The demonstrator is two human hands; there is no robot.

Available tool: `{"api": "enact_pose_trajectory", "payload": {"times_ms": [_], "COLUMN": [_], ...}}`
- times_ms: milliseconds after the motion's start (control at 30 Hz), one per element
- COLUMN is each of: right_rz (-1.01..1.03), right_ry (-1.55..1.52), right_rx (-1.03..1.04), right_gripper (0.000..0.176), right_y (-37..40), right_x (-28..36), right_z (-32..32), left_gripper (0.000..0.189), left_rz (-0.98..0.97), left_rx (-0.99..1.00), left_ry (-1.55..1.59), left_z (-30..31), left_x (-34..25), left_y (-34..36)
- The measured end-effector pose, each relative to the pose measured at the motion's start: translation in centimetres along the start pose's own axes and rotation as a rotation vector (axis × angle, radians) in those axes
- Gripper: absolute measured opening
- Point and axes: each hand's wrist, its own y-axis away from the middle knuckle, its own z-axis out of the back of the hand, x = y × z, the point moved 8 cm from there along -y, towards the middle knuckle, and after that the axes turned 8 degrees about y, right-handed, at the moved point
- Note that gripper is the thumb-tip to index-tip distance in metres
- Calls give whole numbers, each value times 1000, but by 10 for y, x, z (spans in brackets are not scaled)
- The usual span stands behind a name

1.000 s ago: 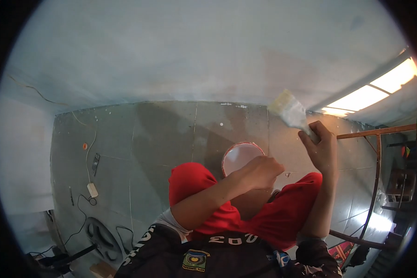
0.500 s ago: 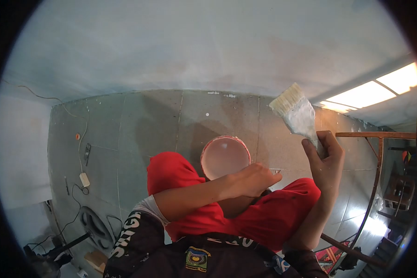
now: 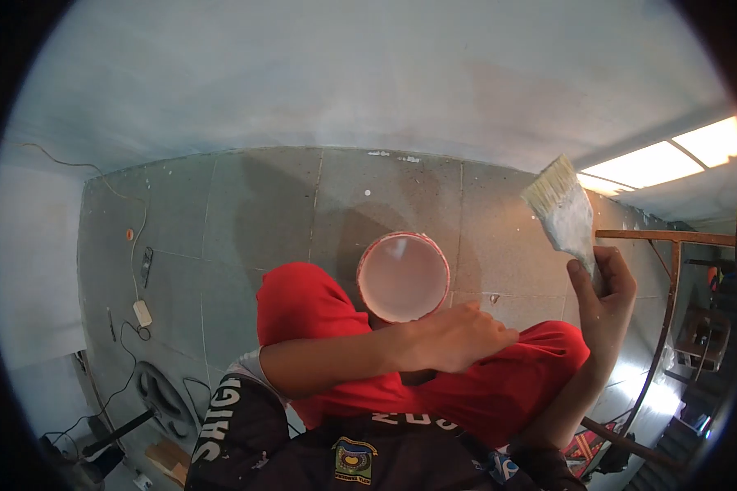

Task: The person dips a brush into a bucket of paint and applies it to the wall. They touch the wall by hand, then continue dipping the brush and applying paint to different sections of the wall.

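My right hand (image 3: 604,282) grips a wide paintbrush (image 3: 571,219) by its handle, out to the right. The brush points up and left, its pale bristles spread and its body coated with whitish paint. A round paint bucket (image 3: 445,282) with a reddish rim stands on the floor between my knees, pale paint inside. My left hand (image 3: 458,337) lies across, just below the bucket and over my red-clad right leg (image 3: 540,360). Its fingers are curled, and their undersides are hidden, so anything inside them cannot be seen.
A pale wall (image 3: 368,74) rises ahead of the tiled floor (image 3: 270,213). At left lie a cable with a white power strip (image 3: 142,313) and a fan-like grey round object (image 3: 168,397). A brown metal frame (image 3: 671,311) stands at right.
My right hand and the paintbrush have moved right and slightly down. My left hand has shifted right and lower, off a small spot on the floor. The view has shifted slightly.
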Motion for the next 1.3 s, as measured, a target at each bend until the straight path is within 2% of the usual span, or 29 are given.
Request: {"api": "enact_pose_trajectory", "payload": {"times_ms": [233,367,433,533,567,600,633,667,733,767,833,867,933,1067,1133,1300], "right_rz": [15,12,45,42,-59,-164,57,68,-85,-88,-280,-280,-395,-404,-364,-378], "right_ry": [148,313,372,341,284,229,262,276,383,395,419,425,436,438,632,638], "right_rx": [-8,-24,-64,-136,-76,-8,-42,-30,124,137,147,151,54,-4,5,57], "right_gripper": [13,14,16,19,16,12,15,15,24,24,18,18,24,29,32,33], "right_y": [3,23,42,81,90,97,94,95,103,108,114,114,115,113,113,111], "right_x": [0,10,15,18,14,8,25,32,34,31,12,9,5,-5,-15,-19], "right_z": [-4,8,22,45,55,60,50,47,43,44,48,47,50,58,72,69], "left_gripper": [19,12,8,9,11,15,19,19,32,32,41,41,44,48,52,54], "left_rz": [13,-6,-110,247,338,422,503,509,555,563,601,604,491,504,534,611], "left_rx": [62,-89,-475,-581,-642,-597,-558,-573,-589,-590,-633,-635,-616,-603,-570,-512], "left_ry": [-9,117,-1,-78,-116,-231,-357,-343,-486,-469,-523,-516,-613,-651,-691,-639], "left_z": [28,121,174,202,200,184,168,145,102,82,59,48,37,36,36,40], "left_x": [-22,-41,-25,89,143,193,241,276,329,347,360,366,356,360,364,367], "left_y": [31,85,117,154,168,182,193,199,208,209,209,209,204,196,193,189]}}
